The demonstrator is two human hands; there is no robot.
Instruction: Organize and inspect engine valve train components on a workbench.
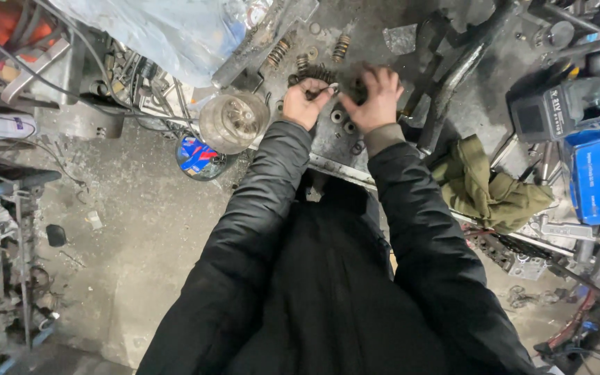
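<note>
Head view: two hands [342, 101] work among four springs [279, 51].

Both hands work at the near edge of the grimy metal bench [383, 52]: the left hand [305, 103] pinches a small silvery metal part [329, 88], the right hand [378, 97] curls over dark coil springs [314, 72]. A crumpled olive-green rag [491, 187] lies toward the right edge.

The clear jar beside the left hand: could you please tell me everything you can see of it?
The jar is round, clear and looks like glass or plastic, grimy and scuffed, seen from above through its wide mouth. It stands upright near the edge of the dirty metal bench, just left of the left hand, which does not touch it. A blue tin lies below it. Its contents cannot be made out.
</note>
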